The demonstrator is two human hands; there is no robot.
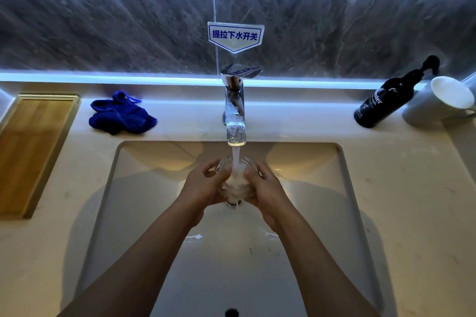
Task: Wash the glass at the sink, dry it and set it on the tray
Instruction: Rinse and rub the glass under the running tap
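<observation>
Both hands wrap the glass (235,183) from either side over the sink (345,188), directly under the running tap (235,108). The left hand (202,188) curls around its left wall, the right hand (268,192) around its right wall; each grip is closed on it, fingers at the rim. Water pours into the glass. A sign (235,36) on the wall reads "提拉下水开关". On the surface (412,201) sit a blue cloth (121,117), a wooden tray (31,147), a white mug (438,103), and a dark pump bottle (386,100) whose label is only partly legible.
</observation>
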